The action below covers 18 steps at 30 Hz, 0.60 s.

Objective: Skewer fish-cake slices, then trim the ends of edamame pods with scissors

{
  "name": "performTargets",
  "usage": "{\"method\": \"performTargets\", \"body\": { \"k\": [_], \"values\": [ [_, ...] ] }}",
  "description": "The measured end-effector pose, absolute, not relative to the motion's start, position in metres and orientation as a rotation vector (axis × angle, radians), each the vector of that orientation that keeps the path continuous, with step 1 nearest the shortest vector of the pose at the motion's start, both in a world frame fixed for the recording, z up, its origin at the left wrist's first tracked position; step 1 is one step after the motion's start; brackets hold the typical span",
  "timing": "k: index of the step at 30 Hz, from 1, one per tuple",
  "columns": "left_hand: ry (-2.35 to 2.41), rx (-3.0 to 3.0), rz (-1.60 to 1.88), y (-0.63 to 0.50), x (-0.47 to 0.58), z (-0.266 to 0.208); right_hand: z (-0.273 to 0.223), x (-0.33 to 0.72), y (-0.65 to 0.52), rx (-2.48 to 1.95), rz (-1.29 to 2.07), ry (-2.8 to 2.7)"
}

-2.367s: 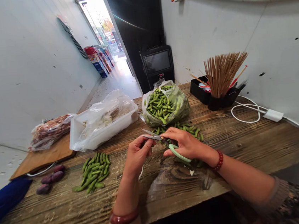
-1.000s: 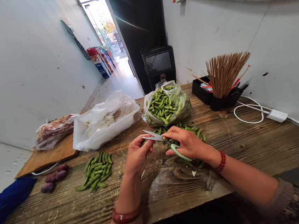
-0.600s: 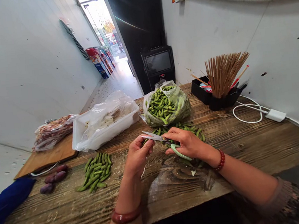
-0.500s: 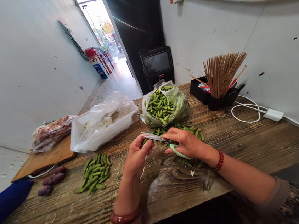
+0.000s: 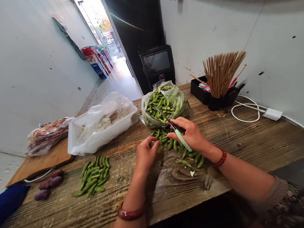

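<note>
My right hand [image 5: 189, 133] is closed round a pair of scissors [image 5: 181, 140] with pale green handles; the blades point up and away, in front of the bag. My left hand [image 5: 147, 152] is at the left edge of a loose heap of edamame pods [image 5: 174, 144], thumb and fingers pinched together. What lies between those fingertips is too small to make out. Behind the heap, a clear plastic bag [image 5: 185, 107] is full of more green pods. To the left of my left arm, a trimmed-looking pile of edamame pods [image 5: 94, 176] rests on the wooden table [image 5: 60, 225].
A white tub [image 5: 103, 139] covered with plastic stands at the back left, beside bagged meat [image 5: 48, 135] on a cutting board [image 5: 40, 164]. Purple-red oval items [image 5: 50, 182] and a blue cloth [image 5: 8, 203] lie left. Skewers [image 5: 222, 74] and a white cable [image 5: 273, 114] are right.
My left hand has come away from the scissors blades and down to the loose heap. The scissors have swung from pointing left to pointing up and away, in my right hand.
</note>
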<state>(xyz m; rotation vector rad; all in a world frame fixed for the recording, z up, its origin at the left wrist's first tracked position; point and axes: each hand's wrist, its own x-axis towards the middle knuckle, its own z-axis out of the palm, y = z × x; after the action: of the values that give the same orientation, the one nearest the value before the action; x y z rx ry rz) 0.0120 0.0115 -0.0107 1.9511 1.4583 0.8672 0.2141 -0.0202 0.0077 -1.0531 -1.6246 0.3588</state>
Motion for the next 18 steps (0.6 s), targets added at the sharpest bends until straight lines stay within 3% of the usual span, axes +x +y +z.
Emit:
{"method": "performTargets", "body": {
  "k": [8, 12, 18],
  "values": [
    [1.535, 2.23, 0.575, 0.017, 0.023, -0.019, 0.002, 0.21, -0.022, -1.028, 0.361, -1.676],
    [1.457, 2.078, 0.758, 0.018, 0.013, -0.018, 0.003, 0.21, -0.021, -1.023, 0.36, -1.686],
    [1.191, 1.336, 1.017, 0.006, 0.004, 0.002, 0.005, 0.209, -0.023, -1.039, 0.391, -1.706]
  ]
}}
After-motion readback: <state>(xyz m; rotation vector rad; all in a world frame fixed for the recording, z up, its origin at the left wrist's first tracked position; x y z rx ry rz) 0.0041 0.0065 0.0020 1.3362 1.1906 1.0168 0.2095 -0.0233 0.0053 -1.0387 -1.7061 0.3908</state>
